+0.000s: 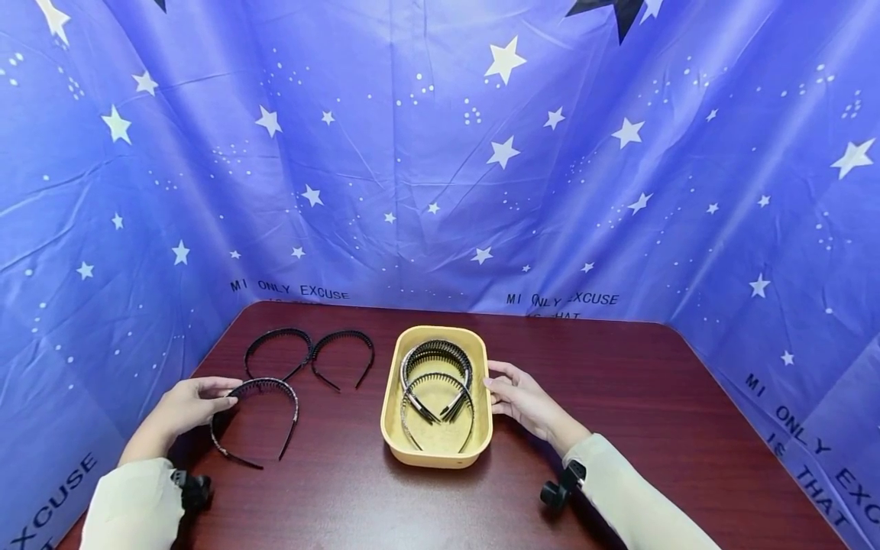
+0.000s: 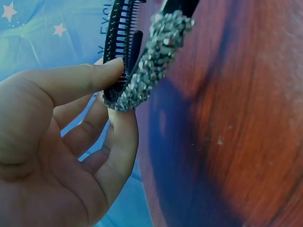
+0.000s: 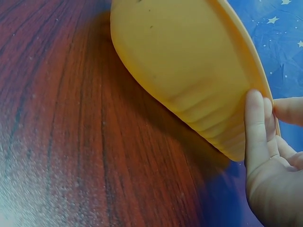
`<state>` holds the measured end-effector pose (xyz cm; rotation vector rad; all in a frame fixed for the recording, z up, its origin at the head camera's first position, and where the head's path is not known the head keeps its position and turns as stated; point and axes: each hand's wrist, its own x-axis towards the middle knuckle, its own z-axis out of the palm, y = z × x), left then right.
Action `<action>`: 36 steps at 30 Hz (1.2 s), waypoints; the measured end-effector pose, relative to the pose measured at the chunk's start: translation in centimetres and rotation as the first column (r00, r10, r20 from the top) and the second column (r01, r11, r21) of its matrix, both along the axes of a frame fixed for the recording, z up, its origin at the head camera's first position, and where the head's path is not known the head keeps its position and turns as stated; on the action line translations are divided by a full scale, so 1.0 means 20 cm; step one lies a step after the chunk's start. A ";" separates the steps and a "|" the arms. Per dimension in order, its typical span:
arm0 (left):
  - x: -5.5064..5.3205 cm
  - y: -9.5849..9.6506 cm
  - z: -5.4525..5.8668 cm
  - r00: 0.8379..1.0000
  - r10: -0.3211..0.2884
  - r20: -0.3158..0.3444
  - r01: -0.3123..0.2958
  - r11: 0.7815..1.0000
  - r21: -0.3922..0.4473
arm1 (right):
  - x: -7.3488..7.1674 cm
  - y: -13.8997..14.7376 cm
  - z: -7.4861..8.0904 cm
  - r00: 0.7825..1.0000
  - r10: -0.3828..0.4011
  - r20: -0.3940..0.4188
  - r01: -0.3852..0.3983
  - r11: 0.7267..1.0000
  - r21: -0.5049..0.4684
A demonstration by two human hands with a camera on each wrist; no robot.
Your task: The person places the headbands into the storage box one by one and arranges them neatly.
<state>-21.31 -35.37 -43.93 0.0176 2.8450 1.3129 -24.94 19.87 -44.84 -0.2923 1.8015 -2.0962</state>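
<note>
At the table (image 1: 330, 485), the left hand (image 1: 189, 405) pinches a headband (image 2: 152, 59).

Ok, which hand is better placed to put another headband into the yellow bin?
Probably the left: the left hand pinches a headband, with two more headbands lying just beyond it; the right hand holds the yellow bin by its side.

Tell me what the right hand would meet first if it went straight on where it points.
The yellow box: the right hand points at it from the side, and its fingers touch the outer wall.
</note>
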 end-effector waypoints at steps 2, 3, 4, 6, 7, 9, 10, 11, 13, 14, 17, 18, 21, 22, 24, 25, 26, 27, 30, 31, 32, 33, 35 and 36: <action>0.00 0.00 0.01 1.000 -0.014 0.009 0.014 0.999 0.043 | 0.00 0.00 0.00 1.000 0.000 -0.009 0.000 1.000 -0.004; 0.00 0.00 0.01 1.000 -0.017 0.012 0.017 0.998 0.058 | 0.00 0.00 0.00 1.000 0.000 -0.012 0.000 1.000 -0.006; 0.00 0.00 0.02 1.000 -0.020 0.016 0.019 0.997 0.070 | 0.00 0.00 0.00 1.000 0.000 -0.015 0.000 1.000 -0.007; 0.00 0.00 0.02 0.999 -0.037 0.025 0.035 0.996 0.087 | 0.00 0.00 0.00 1.000 -0.001 -0.018 0.001 1.000 -0.009; 0.00 0.00 0.02 0.998 -0.046 0.031 0.043 0.995 0.095 | 0.01 0.00 0.00 1.000 -0.001 -0.019 0.001 1.000 -0.009; 0.00 0.01 0.03 0.998 -0.058 0.035 0.054 0.992 0.110 | 0.01 0.00 0.00 1.000 -0.002 -0.019 0.002 1.000 -0.011; 0.00 0.01 0.03 0.997 -0.062 0.038 0.058 0.991 0.118 | 0.01 0.00 0.00 1.000 -0.002 -0.020 0.002 1.000 -0.012; 0.00 0.01 0.03 0.997 -0.067 0.040 0.061 0.990 0.127 | 0.01 0.00 0.00 1.000 -0.003 -0.021 0.002 1.000 -0.012; 0.00 0.02 0.03 0.997 -0.068 0.041 0.061 0.987 0.146 | 0.01 0.00 0.00 1.000 -0.004 -0.021 0.004 1.000 -0.013; 0.00 0.02 0.03 0.997 -0.064 0.039 0.058 0.986 0.156 | 0.01 0.00 0.00 1.000 -0.004 -0.022 0.004 1.000 -0.012; 0.00 0.04 0.03 0.998 -0.066 0.019 0.061 0.981 0.185 | 0.01 0.00 0.00 1.000 -0.006 -0.021 0.006 1.000 -0.008; 0.00 0.04 0.03 0.997 -0.073 0.009 0.070 0.979 0.191 | 0.01 0.00 0.00 1.000 -0.006 -0.020 0.006 1.000 -0.008; -0.01 0.06 0.05 0.996 -0.083 -0.022 0.085 0.974 0.209 | 0.01 0.00 0.00 1.000 -0.005 -0.022 0.004 1.000 -0.006; -0.01 0.07 0.06 0.996 -0.087 -0.030 0.092 0.973 0.213 | 0.01 0.00 0.00 1.000 -0.004 -0.022 0.003 1.000 -0.006; -0.02 0.09 0.08 0.994 -0.095 -0.047 0.103 0.971 0.215 | 0.01 0.00 0.00 1.000 -0.004 -0.023 0.004 1.000 -0.007; -0.02 0.11 0.09 0.994 -0.096 -0.054 0.105 0.970 0.219 | 0.01 0.00 0.00 1.000 -0.004 -0.024 0.004 1.000 -0.008; -0.03 0.12 0.10 0.994 -0.095 -0.059 0.106 0.970 0.220 | 0.01 0.00 0.00 1.000 -0.005 -0.024 0.005 1.000 -0.007; -0.03 0.14 0.12 0.993 -0.097 -0.068 0.110 0.970 0.215 | 0.01 0.00 0.00 1.000 -0.006 -0.023 0.006 1.000 -0.007; -0.04 0.18 0.16 0.990 -0.109 -0.085 0.124 0.974 0.192 | 0.01 0.00 0.00 1.000 -0.010 -0.021 0.010 1.000 -0.005; -0.05 0.20 0.17 0.989 -0.113 -0.094 0.129 0.975 0.182 | 0.01 0.00 0.00 1.000 -0.011 -0.021 0.011 1.000 -0.005; -0.05 0.21 0.18 0.988 -0.114 -0.102 0.130 0.977 0.170 | 0.01 0.00 0.00 1.000 -0.012 -0.020 0.012 1.000 -0.004; -0.05 0.23 0.20 0.987 -0.115 -0.108 0.132 0.978 0.162 | 0.01 0.00 0.00 1.000 -0.012 -0.020 0.012 1.000 -0.004; -0.06 0.25 0.22 0.986 -0.119 -0.120 0.137 0.978 0.159 | 0.01 0.00 -0.01 1.000 -0.013 -0.020 0.013 1.000 -0.001; -0.06 0.26 0.22 0.985 -0.121 -0.125 0.140 0.977 0.160 | 0.01 0.00 -0.01 1.000 -0.014 -0.020 0.014 1.000 0.001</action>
